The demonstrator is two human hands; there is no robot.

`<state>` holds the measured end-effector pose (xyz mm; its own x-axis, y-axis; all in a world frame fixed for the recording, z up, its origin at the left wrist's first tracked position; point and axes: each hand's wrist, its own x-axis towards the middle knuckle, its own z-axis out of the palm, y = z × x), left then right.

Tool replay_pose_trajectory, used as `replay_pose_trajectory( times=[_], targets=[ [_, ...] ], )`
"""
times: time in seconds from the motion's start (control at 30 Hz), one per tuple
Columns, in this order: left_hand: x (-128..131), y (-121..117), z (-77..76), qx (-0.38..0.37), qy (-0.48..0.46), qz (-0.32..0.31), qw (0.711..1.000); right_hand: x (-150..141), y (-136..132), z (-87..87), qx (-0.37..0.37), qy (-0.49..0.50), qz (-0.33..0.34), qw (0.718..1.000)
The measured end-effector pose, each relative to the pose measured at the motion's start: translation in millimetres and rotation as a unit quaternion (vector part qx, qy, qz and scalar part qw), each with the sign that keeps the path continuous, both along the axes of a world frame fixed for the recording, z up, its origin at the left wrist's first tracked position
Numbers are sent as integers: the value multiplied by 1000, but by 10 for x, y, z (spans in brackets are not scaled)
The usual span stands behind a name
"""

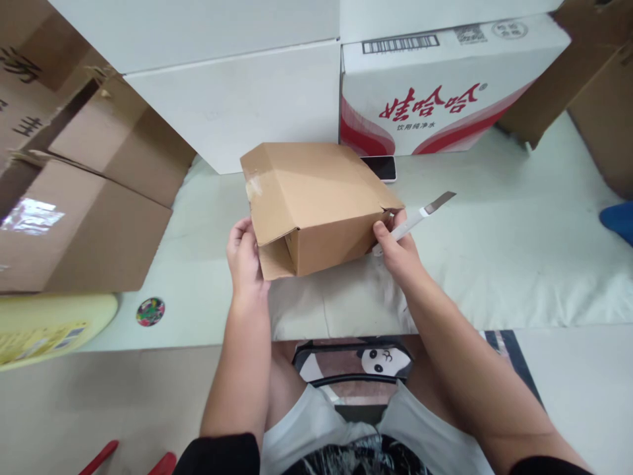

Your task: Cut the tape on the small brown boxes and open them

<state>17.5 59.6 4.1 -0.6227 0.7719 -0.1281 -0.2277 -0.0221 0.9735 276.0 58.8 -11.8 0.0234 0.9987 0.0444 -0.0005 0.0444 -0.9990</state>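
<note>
A small brown cardboard box (329, 181) is held between my two hands above the cloth-covered table. Its left end stands partly open, with flaps sticking out and a bit of tape on one flap. My left hand (246, 254) grips the flaps at that end, most of its fingers hidden behind the cardboard. At the box's right corner, my right hand (398, 247) is closed round the white handle of a utility knife (413, 222). The knife's blade is out and points up to the right, away from the box. That hand's thumb also touches the box corner.
Behind the box lies a phone (380, 167). White cartons (237, 99) and a red-and-white water carton (445, 92) line the back. Large brown boxes (99, 224) stand left, near a yellow container (54, 326) and a round colourful disc (150, 311). A blue object (618, 223) sits far right.
</note>
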Motion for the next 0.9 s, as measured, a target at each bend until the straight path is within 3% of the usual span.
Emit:
replay_pose_trajectory(
  times=[0.23,0.5,0.9],
  targets=[
    [17,-5,31,-2,-9,0,1000,-9,3,-5,4,3,-3,1000],
    [-43,-17,-50,7,11,-27,1000,8,6,-17,2,-9,3,1000],
    [-16,-3,-21,7,4,-3,1000,5,16,-28,2,-3,4,1000]
  ],
)
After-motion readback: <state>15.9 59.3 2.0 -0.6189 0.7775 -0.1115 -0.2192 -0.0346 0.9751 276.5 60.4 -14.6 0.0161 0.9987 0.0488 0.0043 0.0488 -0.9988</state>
